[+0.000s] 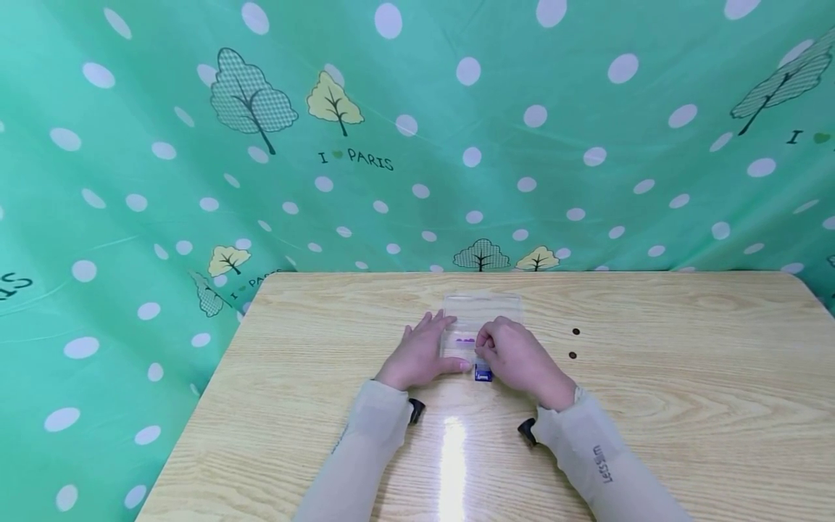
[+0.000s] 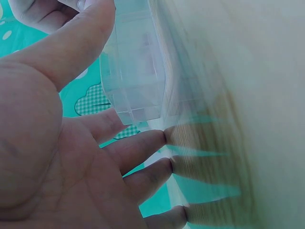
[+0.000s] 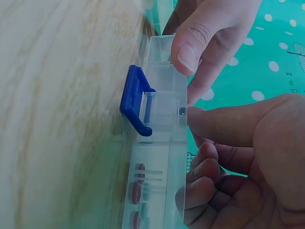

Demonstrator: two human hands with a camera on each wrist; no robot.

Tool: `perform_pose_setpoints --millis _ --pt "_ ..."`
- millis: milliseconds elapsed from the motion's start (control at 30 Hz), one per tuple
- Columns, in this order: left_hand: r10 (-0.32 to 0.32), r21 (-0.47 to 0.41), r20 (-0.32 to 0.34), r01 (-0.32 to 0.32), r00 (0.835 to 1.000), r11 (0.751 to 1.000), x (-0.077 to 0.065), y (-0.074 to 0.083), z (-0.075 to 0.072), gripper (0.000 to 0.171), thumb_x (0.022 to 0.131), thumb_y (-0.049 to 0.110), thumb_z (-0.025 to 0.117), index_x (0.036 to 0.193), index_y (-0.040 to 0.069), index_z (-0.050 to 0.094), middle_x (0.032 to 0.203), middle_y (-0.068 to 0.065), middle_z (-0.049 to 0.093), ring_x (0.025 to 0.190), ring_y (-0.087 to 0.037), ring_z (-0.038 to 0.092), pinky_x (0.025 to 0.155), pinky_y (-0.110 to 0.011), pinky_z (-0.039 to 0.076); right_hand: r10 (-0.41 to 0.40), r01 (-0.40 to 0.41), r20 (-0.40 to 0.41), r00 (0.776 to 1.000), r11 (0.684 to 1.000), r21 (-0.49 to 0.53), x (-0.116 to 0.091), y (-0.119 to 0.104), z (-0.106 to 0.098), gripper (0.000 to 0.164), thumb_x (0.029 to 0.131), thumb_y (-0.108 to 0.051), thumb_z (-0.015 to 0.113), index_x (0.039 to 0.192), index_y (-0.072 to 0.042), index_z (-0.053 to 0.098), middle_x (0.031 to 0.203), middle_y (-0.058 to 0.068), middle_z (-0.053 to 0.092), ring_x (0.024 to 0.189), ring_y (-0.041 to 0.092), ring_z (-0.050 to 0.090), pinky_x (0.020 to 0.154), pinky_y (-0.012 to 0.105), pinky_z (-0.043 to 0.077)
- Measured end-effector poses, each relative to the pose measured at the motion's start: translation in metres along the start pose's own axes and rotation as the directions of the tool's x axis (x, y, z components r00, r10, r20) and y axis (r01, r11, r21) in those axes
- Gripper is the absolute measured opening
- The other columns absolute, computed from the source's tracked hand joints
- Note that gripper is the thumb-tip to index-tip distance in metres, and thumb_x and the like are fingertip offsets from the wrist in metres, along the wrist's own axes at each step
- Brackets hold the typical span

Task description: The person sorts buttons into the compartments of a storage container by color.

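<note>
A clear plastic compartment box (image 1: 450, 349) lies on the table with its transparent lid (image 1: 485, 306) folded back. Its blue latch (image 3: 129, 98) hangs at the front. My left hand (image 1: 425, 353) has its fingers spread along the left side, and its thumb rests on the front rim. Over the right part of the box, my right hand (image 1: 518, 355) has curled fingers, with a small dark button (image 3: 182, 111) at the thumb tip, mostly hidden. Several reddish-brown buttons (image 3: 136, 193) show through the wall in one compartment. Small purple pieces (image 1: 464, 340) lie in another.
Two dark brown buttons (image 1: 574, 344) lie on the wooden table (image 1: 685, 377) to the right of the box. A green dotted curtain (image 1: 417, 145) hangs behind the table's far edge and along its left side.
</note>
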State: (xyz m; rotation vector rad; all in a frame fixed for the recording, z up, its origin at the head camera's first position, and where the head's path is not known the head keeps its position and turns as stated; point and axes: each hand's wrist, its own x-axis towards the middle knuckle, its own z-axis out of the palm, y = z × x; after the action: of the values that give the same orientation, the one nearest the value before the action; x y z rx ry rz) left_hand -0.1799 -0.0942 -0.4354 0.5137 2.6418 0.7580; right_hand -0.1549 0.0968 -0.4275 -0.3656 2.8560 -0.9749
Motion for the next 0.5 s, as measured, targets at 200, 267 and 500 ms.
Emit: perform_pose_setpoints --millis 200,267,500 --pt "-0.004 -0.002 -0.001 0.004 1.0 1.0 -0.0003 0.0008 -0.0002 0.088 0.085 0.046 0.077 0.156 0.012 0.037 0.165 -0.013 0.023 0.153 -0.033 0.012 0.122 -0.059 0.008 -0.001 0.001 0.007 1.0 1.0 0.005 -0.0007 -0.0001 -0.0018 0.006 0.094 -0.008 0.068 0.089 -0.008 0.069 0.083 0.001 0.056 0.072 0.015 0.052 0.069 0.032 0.049" --pt "-0.006 0.0 -0.002 0.006 1.0 1.0 -0.0002 0.0009 -0.0001 0.089 0.085 0.047 0.077 0.156 0.012 0.037 0.165 -0.013 0.023 0.153 -0.033 0.012 0.121 -0.059 0.008 -0.009 0.009 0.007 1.0 1.0 0.007 -0.0011 0.0005 -0.0026 0.005 0.094 -0.007 0.068 0.089 -0.008 0.069 0.084 0.001 0.057 0.073 0.015 0.052 0.069 0.032 0.049" --pt "-0.009 0.002 0.001 0.009 1.0 1.0 -0.0002 0.0012 0.0003 0.089 0.085 0.047 0.077 0.156 0.013 0.036 0.165 -0.013 0.021 0.153 -0.034 0.011 0.121 -0.059 0.007 -0.039 0.039 0.0 0.999 0.999 0.015 -0.0022 0.004 -0.008 0.004 0.094 -0.005 0.065 0.094 -0.006 0.069 0.085 0.001 0.058 0.075 0.016 0.053 0.071 0.032 0.05"
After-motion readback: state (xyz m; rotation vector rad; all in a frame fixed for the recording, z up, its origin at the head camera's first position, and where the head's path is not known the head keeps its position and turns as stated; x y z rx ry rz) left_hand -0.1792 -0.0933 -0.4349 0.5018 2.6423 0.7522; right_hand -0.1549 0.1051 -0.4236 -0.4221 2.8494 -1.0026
